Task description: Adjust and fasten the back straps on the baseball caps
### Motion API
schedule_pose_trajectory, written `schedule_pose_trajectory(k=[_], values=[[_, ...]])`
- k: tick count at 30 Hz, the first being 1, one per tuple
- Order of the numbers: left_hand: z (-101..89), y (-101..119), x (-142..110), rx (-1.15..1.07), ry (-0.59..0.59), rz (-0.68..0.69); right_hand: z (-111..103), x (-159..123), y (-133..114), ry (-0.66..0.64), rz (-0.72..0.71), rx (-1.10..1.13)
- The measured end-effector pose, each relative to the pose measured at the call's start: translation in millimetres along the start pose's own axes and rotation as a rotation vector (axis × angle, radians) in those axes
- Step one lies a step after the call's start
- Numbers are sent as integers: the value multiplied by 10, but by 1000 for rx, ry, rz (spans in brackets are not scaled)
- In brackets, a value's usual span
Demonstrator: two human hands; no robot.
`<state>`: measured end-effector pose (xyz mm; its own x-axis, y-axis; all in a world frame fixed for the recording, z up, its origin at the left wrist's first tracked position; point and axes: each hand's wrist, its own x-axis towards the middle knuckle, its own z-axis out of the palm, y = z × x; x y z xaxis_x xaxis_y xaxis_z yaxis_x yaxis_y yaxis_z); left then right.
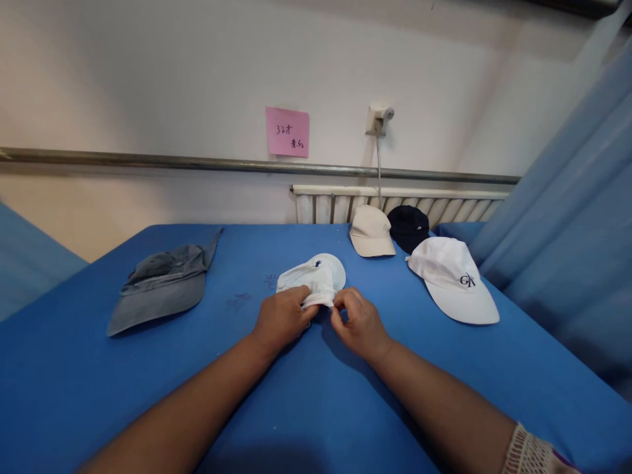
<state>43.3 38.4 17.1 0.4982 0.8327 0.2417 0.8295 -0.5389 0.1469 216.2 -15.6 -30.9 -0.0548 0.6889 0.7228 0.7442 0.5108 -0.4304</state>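
A small white baseball cap (307, 275) with a dark emblem lies in the middle of the blue-covered surface, its brim pointing away from me. My left hand (284, 315) is closed around the cap's near left edge, thumb on top. At the near right edge, my right hand (359, 321) pinches the cap between thumb and forefinger. The cap's underside and the fingers of my left hand beneath it are hidden.
To the left lies a grey cap (165, 283). At the back right are a cream cap (371, 230), a navy cap (409, 227) and a white cap with dark letters (447, 273). A radiator (323, 207) and metal rail (197, 162) run along the wall; a blue curtain (567, 210) hangs right.
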Motion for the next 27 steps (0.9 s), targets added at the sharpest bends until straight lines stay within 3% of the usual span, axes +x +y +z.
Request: schedule_pose_trajectory(k=[5,9,15,20,27], values=[[-50,-16,-19,86,1,-9,-28,-16,-75,-95,-94,-76],[-80,-68,-91,-26,-107,98,-110,-23,-96,-184,-84,42],[-193,-140,-228,-196,-209,200,-172,-14,-70,-172,-79,149],[-192,-135,-231,-145,-163,285,-161,16,-59,-307,-145,12],[-125,-129,-281,-46,-22,342,-66,18,-57,-331,-156,-122]])
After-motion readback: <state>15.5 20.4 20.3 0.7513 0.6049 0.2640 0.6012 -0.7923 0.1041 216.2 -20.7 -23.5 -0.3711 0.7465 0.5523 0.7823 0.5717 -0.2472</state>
